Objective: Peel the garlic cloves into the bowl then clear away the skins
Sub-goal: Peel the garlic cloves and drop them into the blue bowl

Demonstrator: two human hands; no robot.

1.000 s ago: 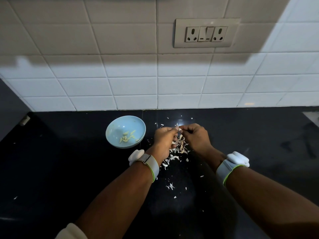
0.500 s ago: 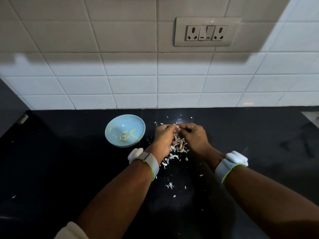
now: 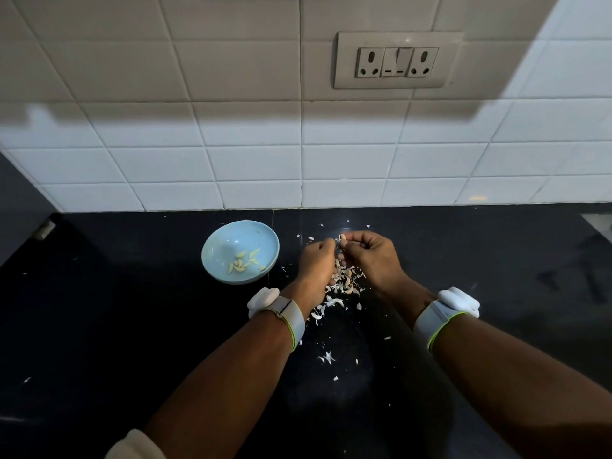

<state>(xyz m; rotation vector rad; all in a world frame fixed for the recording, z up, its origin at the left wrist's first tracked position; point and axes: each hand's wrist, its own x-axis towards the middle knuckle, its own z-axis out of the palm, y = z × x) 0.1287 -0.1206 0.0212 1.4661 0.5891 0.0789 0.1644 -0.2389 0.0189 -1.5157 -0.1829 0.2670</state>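
A light blue bowl (image 3: 215,256) stands on the black counter and holds several peeled garlic cloves (image 3: 243,261). To its right, my left hand (image 3: 316,263) and my right hand (image 3: 371,256) meet above a heap of garlic skins and cloves (image 3: 346,281). My right hand pinches a garlic clove (image 3: 343,239) at its fingertips. My left hand's fingers are curled and pinch at the same clove from the left; the contact is small and partly hidden. White skin flakes (image 3: 326,357) lie scattered toward me.
The black counter (image 3: 132,326) runs to a white tiled wall (image 3: 251,160) behind the bowl. A socket plate (image 3: 397,61) is on the wall above. Both wrists wear white bands. A dark panel borders the far left.
Both hands stay together over the skin heap with only small finger movements on the clove. The bowl has not moved.
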